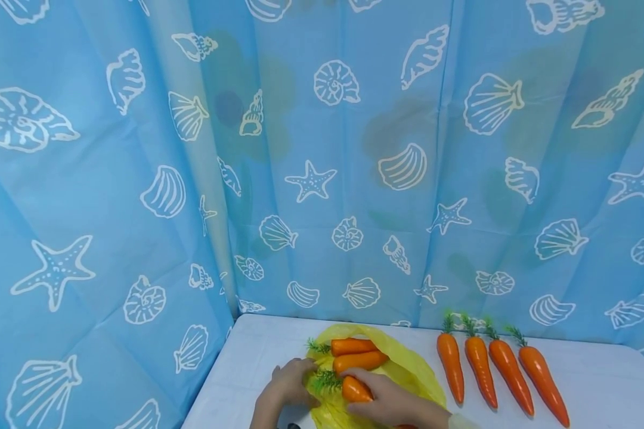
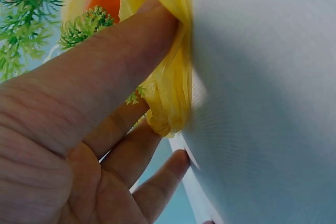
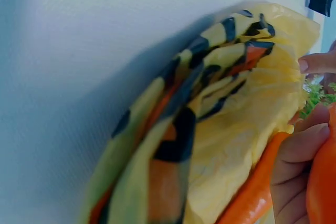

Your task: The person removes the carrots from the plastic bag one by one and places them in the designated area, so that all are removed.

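Observation:
A yellow plastic bag (image 1: pixel 415 369) lies on the white table with its mouth spread, dark print on its outside in the right wrist view. My left hand (image 1: pixel 290 381) is at the bag's left edge; in the left wrist view its thumb and fingers pinch the gathered yellow plastic (image 2: pixel 170 93). Over the bag, my right hand (image 1: pixel 383 402) grips an orange carrot (image 1: pixel 356 388), its leafy green top (image 1: pixel 326 381) pointing left. Two more carrots, an upper one (image 1: pixel 351 345) and a lower one (image 1: pixel 361 360), lie inside the bag. Another carrot (image 3: pixel 257 187) shows beneath the right hand.
Several carrots (image 1: pixel 479 369) lie side by side on the table (image 1: pixel 601 381) right of the bag, green tops toward the back. A blue shell-print curtain (image 1: pixel 311 238) hangs behind and to the left. A small dark object (image 1: pixel 293 426) shows at the bottom edge.

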`<move>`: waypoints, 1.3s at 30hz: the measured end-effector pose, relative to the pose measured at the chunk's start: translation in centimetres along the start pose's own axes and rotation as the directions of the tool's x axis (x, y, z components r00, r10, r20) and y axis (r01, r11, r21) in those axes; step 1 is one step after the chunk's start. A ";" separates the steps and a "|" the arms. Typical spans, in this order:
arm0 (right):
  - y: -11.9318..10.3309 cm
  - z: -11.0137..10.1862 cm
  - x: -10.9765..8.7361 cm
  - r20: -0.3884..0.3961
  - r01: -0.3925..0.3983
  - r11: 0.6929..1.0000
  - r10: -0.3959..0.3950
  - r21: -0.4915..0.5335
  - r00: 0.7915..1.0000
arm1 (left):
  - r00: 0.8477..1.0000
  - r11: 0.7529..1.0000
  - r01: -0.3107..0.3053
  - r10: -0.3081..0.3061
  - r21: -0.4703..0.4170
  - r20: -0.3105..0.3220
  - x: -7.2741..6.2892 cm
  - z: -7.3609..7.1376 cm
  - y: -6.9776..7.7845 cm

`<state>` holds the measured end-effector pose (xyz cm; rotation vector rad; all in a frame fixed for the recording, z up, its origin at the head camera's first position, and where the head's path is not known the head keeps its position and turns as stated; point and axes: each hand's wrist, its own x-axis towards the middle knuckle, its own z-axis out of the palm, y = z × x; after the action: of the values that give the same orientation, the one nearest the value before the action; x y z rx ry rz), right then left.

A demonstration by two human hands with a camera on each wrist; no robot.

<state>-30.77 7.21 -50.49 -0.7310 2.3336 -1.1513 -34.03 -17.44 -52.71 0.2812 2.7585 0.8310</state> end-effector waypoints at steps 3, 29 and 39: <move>-0.2 -0.3 -0.3 -0.018 -0.002 1.000 0.002 -0.005 1.000 | 1.000 1.000 -0.006 0.006 0.001 0.006 0.1 -0.1 0.0; -0.7 -3.7 -2.9 -0.124 0.042 0.999 -0.038 0.029 0.992 | 1.000 1.000 -0.009 0.009 -0.017 0.023 -0.1 -0.5 0.1; -0.6 -4.1 -3.5 -0.171 -0.008 0.999 0.016 0.044 0.985 | 1.000 1.000 -0.026 0.026 0.004 0.013 -0.1 -0.3 0.0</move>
<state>-30.34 11.51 -47.20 -0.6235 2.4411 -1.3014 -34.06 -17.60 -52.40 0.3232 2.7506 0.8268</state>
